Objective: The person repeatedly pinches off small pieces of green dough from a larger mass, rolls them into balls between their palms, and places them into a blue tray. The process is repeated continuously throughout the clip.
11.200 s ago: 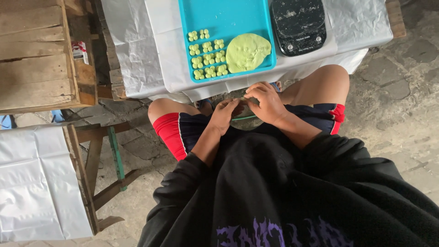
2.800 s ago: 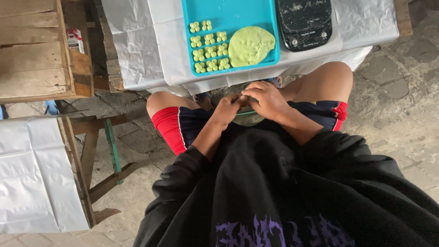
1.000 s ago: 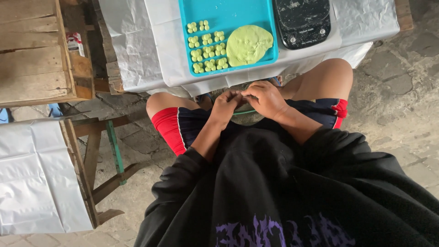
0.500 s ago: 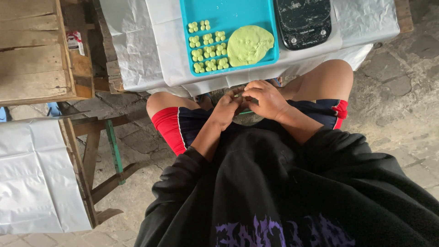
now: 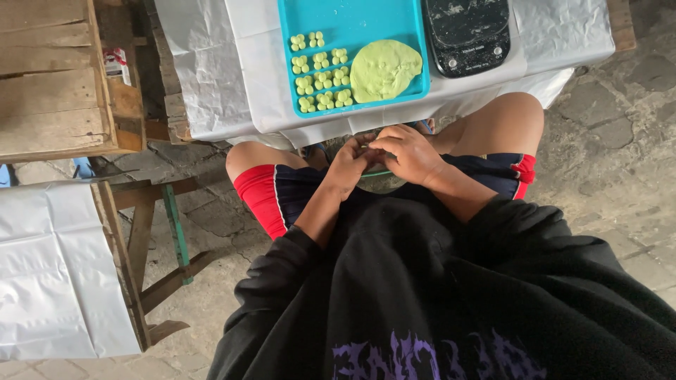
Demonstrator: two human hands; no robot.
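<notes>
My left hand and my right hand are pressed together in my lap, fingers curled over a small bowl with a green rim that rests between my thighs. What the fingers pinch is hidden. On the table in front lies a teal tray holding several small pale-green dough flowers in rows and a flat green dough lump.
A black kitchen scale sits right of the tray on the white-covered table. A wooden crate stands at the left, with another white-covered wooden table below it. Stone paving lies underfoot.
My hands stay in my lap over the bowl, with only small finger movements. The tray's contents look unchanged.
</notes>
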